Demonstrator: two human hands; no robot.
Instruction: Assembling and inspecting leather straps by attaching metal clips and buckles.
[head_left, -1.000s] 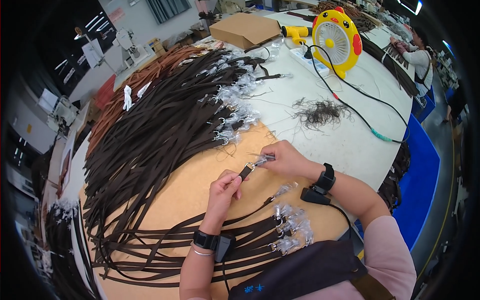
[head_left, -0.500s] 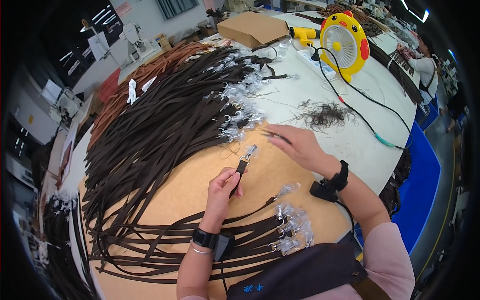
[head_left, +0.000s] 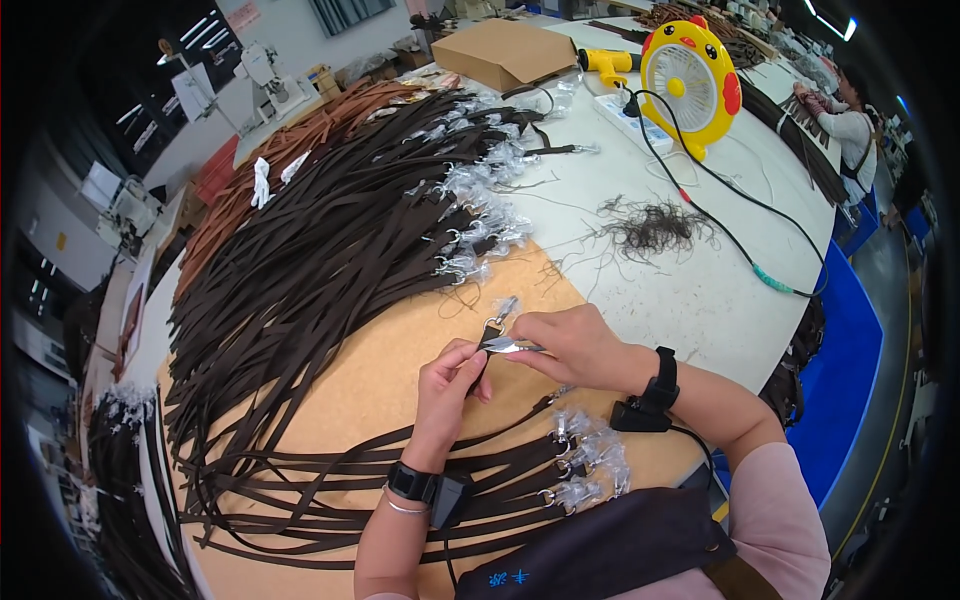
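Observation:
Pinched between the thumb and fingers of my left hand (head_left: 448, 388) is the end of a dark brown strap (head_left: 489, 334). A metal snap hook in clear plastic wrap (head_left: 507, 308) sticks out beyond it. My right hand (head_left: 588, 346) is closed around small metal thread snips (head_left: 508, 344), whose blades lie at the strap just below the hook's ring. Whether the blades touch the strap, I cannot tell. Below my hands, several similar straps (head_left: 345, 463) lie side by side on tan board (head_left: 370, 365), their plastic-wrapped hooks (head_left: 590, 455) toward the right.
A large heap of dark straps (head_left: 310, 240) covers the left and back, with reddish-brown straps (head_left: 225, 215) behind. Thread scraps (head_left: 655, 228) lie on the white table (head_left: 700, 315). A yellow chick-shaped fan (head_left: 688, 88), its cable, and a cardboard box (head_left: 505, 55) stand behind. Another person (head_left: 848, 130) works far right.
My right hand has come down and left, bringing the snips from above the board to the strap. My left hand stays nearly in place, still holding the strap.

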